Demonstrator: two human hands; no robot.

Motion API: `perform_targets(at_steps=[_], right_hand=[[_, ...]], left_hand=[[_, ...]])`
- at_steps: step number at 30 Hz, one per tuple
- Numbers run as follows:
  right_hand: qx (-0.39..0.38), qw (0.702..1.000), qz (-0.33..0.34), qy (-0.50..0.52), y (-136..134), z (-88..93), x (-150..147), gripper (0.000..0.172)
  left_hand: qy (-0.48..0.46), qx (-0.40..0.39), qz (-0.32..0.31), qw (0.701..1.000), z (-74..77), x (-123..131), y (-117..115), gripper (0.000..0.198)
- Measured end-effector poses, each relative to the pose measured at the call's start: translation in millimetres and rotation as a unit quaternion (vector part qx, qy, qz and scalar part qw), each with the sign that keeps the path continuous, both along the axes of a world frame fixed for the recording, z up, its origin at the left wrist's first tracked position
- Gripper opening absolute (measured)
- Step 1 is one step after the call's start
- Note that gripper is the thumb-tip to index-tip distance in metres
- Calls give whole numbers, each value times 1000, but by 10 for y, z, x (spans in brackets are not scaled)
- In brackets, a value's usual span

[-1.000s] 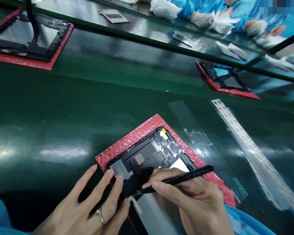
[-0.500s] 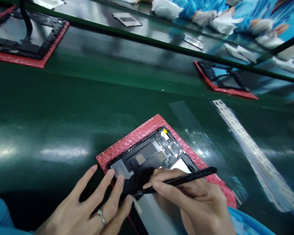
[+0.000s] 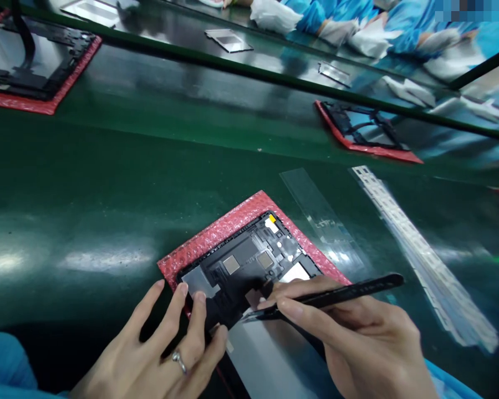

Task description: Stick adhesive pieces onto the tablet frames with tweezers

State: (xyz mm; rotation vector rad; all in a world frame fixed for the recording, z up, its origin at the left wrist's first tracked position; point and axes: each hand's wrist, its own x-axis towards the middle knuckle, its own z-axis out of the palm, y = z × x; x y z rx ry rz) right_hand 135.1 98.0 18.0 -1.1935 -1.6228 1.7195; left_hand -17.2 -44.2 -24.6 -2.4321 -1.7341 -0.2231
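Note:
My right hand (image 3: 357,332) grips black tweezers (image 3: 332,296), with their tips down at the inside of an opened tablet housing (image 3: 241,244). That dark housing has metal squares, white patches and a yellow tab at its far corner. It lies on a red bubble-wrap sheet (image 3: 216,233). Spread fingers of my left hand (image 3: 162,338), with a ring on one, rest on the housing's left edge. Below the tweezer tips is a grey panel (image 3: 270,354), partly covered by my right hand. Whether the tips pinch anything is too small to tell.
To the right lie a clear plastic strip (image 3: 324,216) and a stack of white-patterned strips (image 3: 419,249). Other housings on red wrap sit at the back left (image 3: 37,61) and back right (image 3: 366,127). Beyond a dark rail (image 3: 233,64), co-workers in blue sleeves handle white cloths.
The tweezers have shifted right, away from my left fingers, and their tips now show at the panel's edge. My left hand stays at the housing. The whole view has moved slightly.

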Motion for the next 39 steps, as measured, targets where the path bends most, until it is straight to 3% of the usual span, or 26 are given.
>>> perform_targets(at_steps=[12, 20, 39], right_hand=[[-65, 996, 61, 14, -87, -129, 13, 10], [-39, 996, 75, 21, -97, -141, 32, 8], [2, 996, 87, 24, -86, -171, 57, 9]], left_hand=[[-38, 14, 7, 999, 22, -43, 34, 59], [-60, -25, 34, 997, 32, -7, 21, 53], [-49, -21, 18, 998, 15, -25, -6, 43]])
